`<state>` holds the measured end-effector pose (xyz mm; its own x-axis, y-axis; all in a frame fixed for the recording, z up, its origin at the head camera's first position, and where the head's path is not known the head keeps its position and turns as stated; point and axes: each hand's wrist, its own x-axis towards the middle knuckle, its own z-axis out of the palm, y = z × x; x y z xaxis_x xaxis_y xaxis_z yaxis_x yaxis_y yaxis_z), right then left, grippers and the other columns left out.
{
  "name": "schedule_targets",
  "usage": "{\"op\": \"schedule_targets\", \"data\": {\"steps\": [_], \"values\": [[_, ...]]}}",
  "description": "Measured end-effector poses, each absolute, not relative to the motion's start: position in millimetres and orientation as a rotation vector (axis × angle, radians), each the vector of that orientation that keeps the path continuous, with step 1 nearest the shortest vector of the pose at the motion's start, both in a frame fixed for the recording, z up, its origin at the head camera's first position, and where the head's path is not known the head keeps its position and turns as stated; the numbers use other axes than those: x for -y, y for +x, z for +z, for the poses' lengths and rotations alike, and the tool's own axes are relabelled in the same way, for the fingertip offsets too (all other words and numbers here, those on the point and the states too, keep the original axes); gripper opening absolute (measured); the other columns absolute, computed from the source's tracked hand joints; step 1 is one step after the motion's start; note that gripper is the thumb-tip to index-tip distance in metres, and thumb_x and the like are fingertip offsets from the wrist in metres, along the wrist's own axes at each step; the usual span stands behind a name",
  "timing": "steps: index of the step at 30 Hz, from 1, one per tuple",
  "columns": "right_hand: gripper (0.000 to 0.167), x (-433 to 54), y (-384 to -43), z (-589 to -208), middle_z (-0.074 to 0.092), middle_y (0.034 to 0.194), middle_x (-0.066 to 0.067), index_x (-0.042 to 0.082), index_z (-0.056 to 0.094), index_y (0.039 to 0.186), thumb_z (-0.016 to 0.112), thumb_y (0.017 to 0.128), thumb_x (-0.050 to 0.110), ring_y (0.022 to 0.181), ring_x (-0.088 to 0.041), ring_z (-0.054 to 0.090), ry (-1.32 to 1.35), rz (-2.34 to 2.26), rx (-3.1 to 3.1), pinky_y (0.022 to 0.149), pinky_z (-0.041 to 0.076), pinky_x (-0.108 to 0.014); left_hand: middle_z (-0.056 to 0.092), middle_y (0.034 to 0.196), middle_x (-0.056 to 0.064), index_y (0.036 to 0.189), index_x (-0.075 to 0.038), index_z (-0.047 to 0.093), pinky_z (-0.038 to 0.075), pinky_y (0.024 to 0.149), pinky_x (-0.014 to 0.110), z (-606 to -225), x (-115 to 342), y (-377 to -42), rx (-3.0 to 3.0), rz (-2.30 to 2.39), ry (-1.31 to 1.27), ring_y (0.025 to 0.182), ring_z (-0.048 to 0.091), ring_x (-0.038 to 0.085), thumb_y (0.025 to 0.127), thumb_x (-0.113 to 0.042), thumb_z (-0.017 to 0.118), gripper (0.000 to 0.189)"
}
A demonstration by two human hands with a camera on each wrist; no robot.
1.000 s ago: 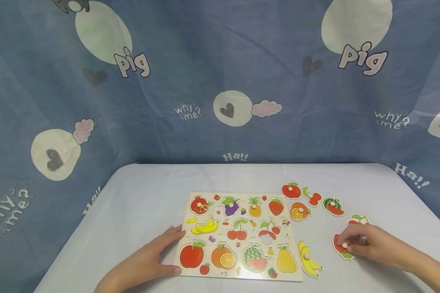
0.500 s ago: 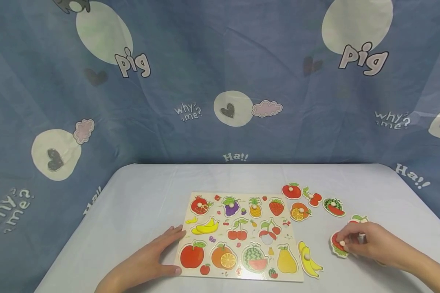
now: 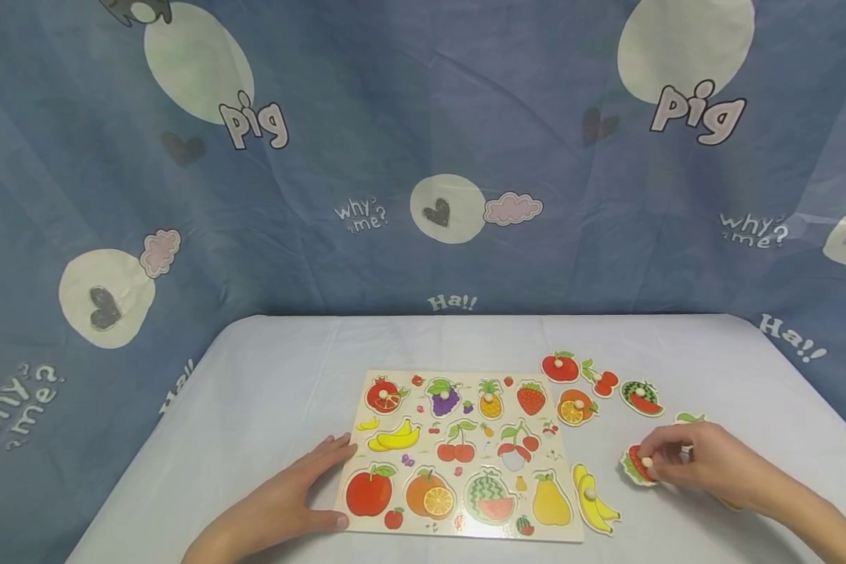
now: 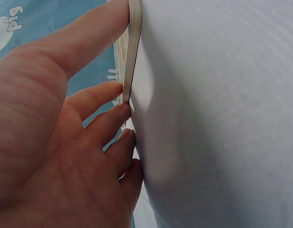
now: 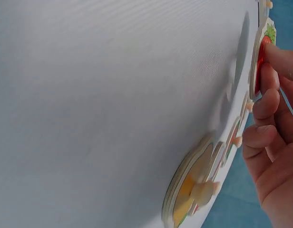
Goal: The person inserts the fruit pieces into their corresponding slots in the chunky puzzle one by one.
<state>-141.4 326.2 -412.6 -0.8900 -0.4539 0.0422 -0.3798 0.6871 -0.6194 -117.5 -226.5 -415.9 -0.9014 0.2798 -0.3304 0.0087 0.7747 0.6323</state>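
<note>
My right hand (image 3: 705, 462) pinches the small knob of a strawberry puzzle piece (image 3: 634, 468) between thumb and fingers. In the right wrist view the strawberry piece (image 5: 257, 66) is raised off the table, casting a shadow, its leafy end away from the palm. My left hand (image 3: 289, 493) rests by the left side of the fruit puzzle board (image 3: 468, 454), thumb at the near corner and fingertips along the edge. The left wrist view has these fingers (image 4: 106, 121) against the board's edge (image 4: 133, 47). Pomegranate, grape and pineapple pieces with knobs sit in the board's far row.
Right of the board lie a banana piece (image 3: 592, 501), an orange piece (image 3: 576, 407), an apple piece (image 3: 559, 366), a cherry piece (image 3: 605, 382) and a watermelon piece (image 3: 641, 398). A yellow knobbed piece (image 5: 184, 190) lies near my right hand. Behind the table hangs a blue printed cloth (image 3: 366, 117).
My right hand has lifted the strawberry piece, moved it a little left and turned it, so its leaves swing from the near right to the left. My left hand and the board stay put.
</note>
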Motion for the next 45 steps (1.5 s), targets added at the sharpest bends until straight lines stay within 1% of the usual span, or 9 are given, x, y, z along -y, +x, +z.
{"op": "schedule_targets", "data": {"steps": [3, 7, 11, 19, 25, 31, 36, 40, 45], "values": [[0.017, -321.1, -142.6, -411.8, 0.062, 0.080, 0.013, 0.025, 0.071, 0.090, 0.080, 0.082, 0.013, 0.073, -0.004, 0.052, -0.691, -0.990, -2.775, 0.060, 0.044, -0.021, 0.033, 0.158, 0.002, 0.149, -0.026, 0.043, 0.032, 0.106, 0.064, -416.2, 227.0, -116.7, -2.562, 0.905, 0.195, 0.143, 0.029, 0.032, 0.068, -0.050, 0.085, 0.094], [0.012, -313.8, -144.0, -409.1, 0.062, 0.079, 0.013, 0.024, 0.071, 0.091, 0.079, 0.083, 0.019, 0.073, -0.005, 0.053, -0.618, -1.015, -2.716, 0.059, 0.044, -0.022, 0.033, 0.158, 0.002, 0.149, -0.026, 0.043, 0.031, 0.106, 0.064, -417.1, 226.8, -117.1, -2.560, 0.904, 0.201, 0.143, 0.028, 0.032, 0.068, -0.050, 0.085, 0.094], [0.012, -307.5, -144.7, -406.2, 0.061, 0.078, 0.012, 0.025, 0.071, 0.090, 0.079, 0.082, 0.020, 0.073, -0.005, 0.053, -0.558, -1.007, -2.707, 0.059, 0.045, -0.022, 0.034, 0.157, 0.003, 0.149, -0.025, 0.044, 0.031, 0.107, 0.064, -417.2, 226.5, -117.7, -2.562, 0.900, 0.214, 0.143, 0.028, 0.032, 0.069, -0.050, 0.085, 0.094], [0.013, -295.1, -146.8, -402.0, 0.061, 0.078, 0.014, 0.029, 0.071, 0.087, 0.079, 0.081, 0.020, 0.074, -0.004, 0.052, -0.547, -0.953, -2.783, 0.059, 0.045, -0.022, 0.034, 0.157, 0.002, 0.149, -0.025, 0.044, 0.031, 0.107, 0.064, -417.9, 227.3, -118.3, -2.564, 0.900, 0.226, 0.144, 0.027, 0.032, 0.069, -0.050, 0.085, 0.094], [0.018, -287.5, -149.6, -402.1, 0.061, 0.077, 0.019, 0.032, 0.070, 0.084, 0.080, 0.080, 0.018, 0.071, -0.001, 0.052, -0.613, -0.900, -2.905, 0.057, 0.044, -0.021, 0.034, 0.157, 0.001, 0.149, -0.027, 0.044, 0.032, 0.107, 0.063, -418.0, 228.1, -117.6, -2.571, 0.886, 0.206, 0.143, 0.029, 0.032, 0.068, -0.051, 0.085, 0.094], [0.018, -279.7, -152.6, -401.1, 0.061, 0.077, 0.018, 0.032, 0.070, 0.084, 0.081, 0.079, 0.018, 0.071, -0.002, 0.052, -0.620, -0.924, -2.938, 0.057, 0.044, -0.021, 0.034, 0.157, 0.000, 0.149, -0.028, 0.044, 0.034, 0.106, 0.063, -417.6, 227.7, -117.8, -2.576, 0.877, 0.199, 0.142, 0.030, 0.031, 0.067, -0.051, 0.085, 0.094], [0.016, -270.4, -155.5, -399.1, 0.062, 0.079, 0.015, 0.033, 0.070, 0.083, 0.080, 0.081, 0.020, 0.074, -0.005, 0.052, -0.543, -0.954, -2.923, 0.058, 0.045, -0.022, 0.034, 0.157, -0.001, 0.149, -0.029, 0.043, 0.034, 0.105, 0.063, -418.4, 228.0, -118.8, -2.578, 0.872, 0.204, 0.142, 0.030, 0.030, 0.067, -0.051, 0.085, 0.095], [0.014, -264.0, -157.8, -397.9, 0.060, 0.076, 0.015, 0.032, 0.069, 0.082, 0.079, 0.081, 0.022, 0.074, -0.006, 0.052, -0.501, -0.957, -2.922, 0.058, 0.044, -0.022, 0.034, 0.157, -0.001, 0.149, -0.029, 0.043, 0.035, 0.105, 0.062, -419.2, 228.3, -118.7, -2.579, 0.864, 0.201, 0.142, 0.031, 0.030, 0.067, -0.051, 0.085, 0.095], [0.014, -259.5, -160.2, -400.0, 0.059, 0.072, 0.016, 0.030, 0.068, 0.080, 0.080, 0.082, 0.022, 0.071, -0.006, 0.052, -0.542, -0.973, -2.939, 0.057, 0.044, -0.022, 0.034, 0.157, -0.001, 0.149, -0.029, 0.044, 0.034, 0.106, 0.062, -418.3, 228.1, -118.4, -2.578, 0.864, 0.202, 0.142, 0.030, 0.030, 0.067, -0.052, 0.085, 0.094]]}}
